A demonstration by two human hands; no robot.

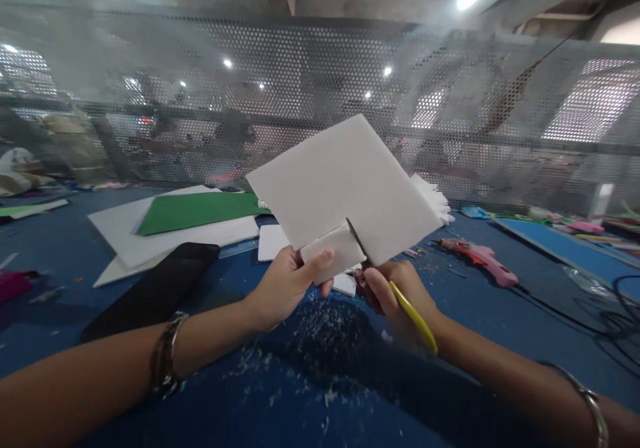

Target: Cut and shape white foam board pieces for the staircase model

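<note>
My left hand [285, 287] is closed on the lower edge of a white foam sheet [345, 185], thumb pressed on a partly cut strip, holding the sheet up tilted over the blue table [280, 395]. My right hand [393, 295] grips a yellow-handled cutter [413, 316]. Its dark blade [356, 238] sits in a slit running up into the sheet's lower edge. White shavings [315, 341] lie scattered on the table below my hands.
A green sheet [197, 209] lies on white sheets [150, 241] at the left, with a black oblong object [155, 288] in front. A pink glue gun [480, 258] and cables [605, 321] lie at the right. A perforated metal screen [320, 101] runs behind.
</note>
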